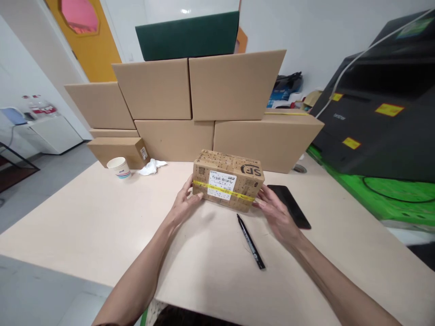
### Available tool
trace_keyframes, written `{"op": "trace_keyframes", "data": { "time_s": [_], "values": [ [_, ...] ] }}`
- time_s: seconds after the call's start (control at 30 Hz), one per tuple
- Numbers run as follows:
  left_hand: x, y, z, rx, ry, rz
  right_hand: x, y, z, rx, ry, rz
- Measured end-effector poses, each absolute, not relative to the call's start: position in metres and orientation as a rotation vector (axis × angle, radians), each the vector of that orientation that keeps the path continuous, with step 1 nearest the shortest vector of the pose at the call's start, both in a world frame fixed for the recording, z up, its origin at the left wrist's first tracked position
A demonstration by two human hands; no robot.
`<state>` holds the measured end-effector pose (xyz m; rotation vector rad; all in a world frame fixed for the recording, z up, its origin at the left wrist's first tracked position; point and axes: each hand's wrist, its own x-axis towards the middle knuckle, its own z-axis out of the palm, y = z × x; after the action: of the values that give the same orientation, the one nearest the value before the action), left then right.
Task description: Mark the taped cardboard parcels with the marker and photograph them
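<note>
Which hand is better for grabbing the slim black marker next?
Probably the right hand: the marker lies nearer to it than to the left hand, though both hold the yellow-taped brown cardboard box.

Your box [242, 182] is brown, speckled black (a yellow band [242, 195] crosses it); your marker [250, 242] is black, your table [102, 226] pale beige.

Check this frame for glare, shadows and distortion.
Head view: a bright glare spot on the white panel; head view: a soft shadow on the table near the left hand; head view: the dark machine at right looks stretched and leaning, likely wide-angle distortion.
</note>
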<state>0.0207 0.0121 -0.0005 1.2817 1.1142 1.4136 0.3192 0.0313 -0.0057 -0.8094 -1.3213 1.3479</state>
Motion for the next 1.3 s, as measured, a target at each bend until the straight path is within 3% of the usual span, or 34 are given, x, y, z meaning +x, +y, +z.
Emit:
{"op": "trace_keyframes", "data": {
  "time_s": [0.4, 1.03, 1.3],
  "values": [
    [0.018, -0.005, 0.005, 1.334, 1.054, 1.502, 0.334, 0.033, -0.007, -0.908, -1.252, 1.297],
    [0.019, -0.011, 0.016, 1.14, 0.805, 1.642, 0.336, 0.022, 0.018, -0.711, -1.189, 1.243],
    [0.029, -0.011, 0.024, 1.31, 0.834, 1.427, 0.336, 0.029, 0.009, -0.798, -1.228, 1.235]
  ]
}}
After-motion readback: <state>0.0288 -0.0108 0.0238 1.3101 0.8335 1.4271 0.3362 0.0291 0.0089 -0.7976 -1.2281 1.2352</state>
